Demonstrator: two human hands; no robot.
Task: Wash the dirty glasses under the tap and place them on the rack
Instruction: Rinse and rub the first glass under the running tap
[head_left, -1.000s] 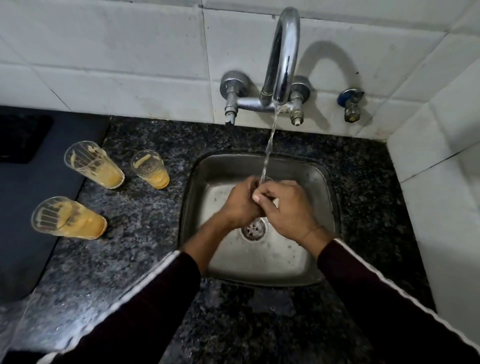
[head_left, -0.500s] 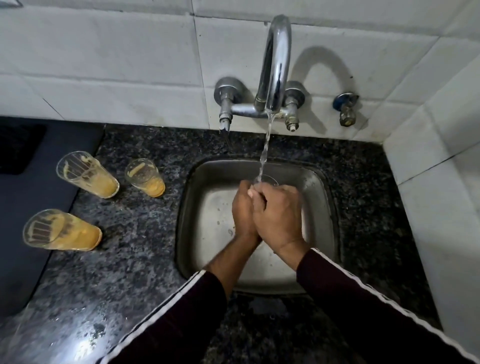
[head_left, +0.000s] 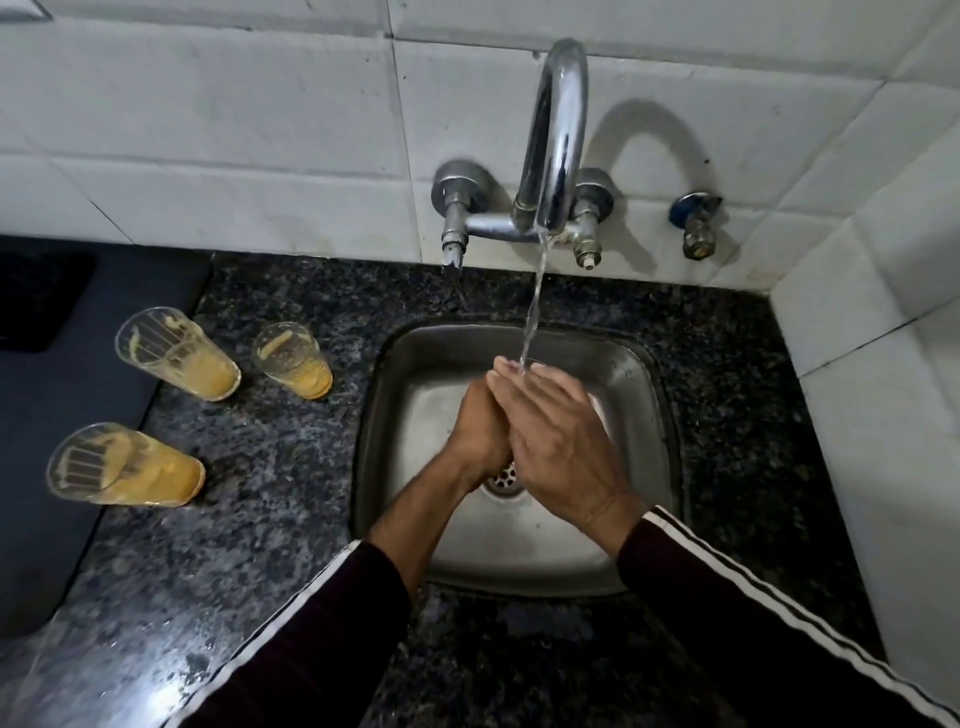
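Three dirty glasses with orange residue stand on the dark granite counter left of the sink: a tall one (head_left: 176, 356), a small one (head_left: 293, 361) and a nearer one (head_left: 122, 465). Over the steel sink (head_left: 400, 415) my left hand (head_left: 475, 436) and my right hand (head_left: 561, 447) are pressed together under the stream from the tap (head_left: 553, 140). A clear glass (head_left: 597, 408) shows only faintly between them, its rim at my fingertips. My right hand lies over it with straight fingers. My left hand holds it from the left, fingers mostly hidden.
A dark mat (head_left: 57, 395) covers the counter at the far left. White tiled walls stand behind the sink and at the right. A small valve (head_left: 696, 223) sticks out of the wall right of the tap. The drain (head_left: 501, 478) lies below my hands.
My right hand's fingers have straightened from curled to flat over my left hand. Both hands stay under the running water. The view has tilted down a little.
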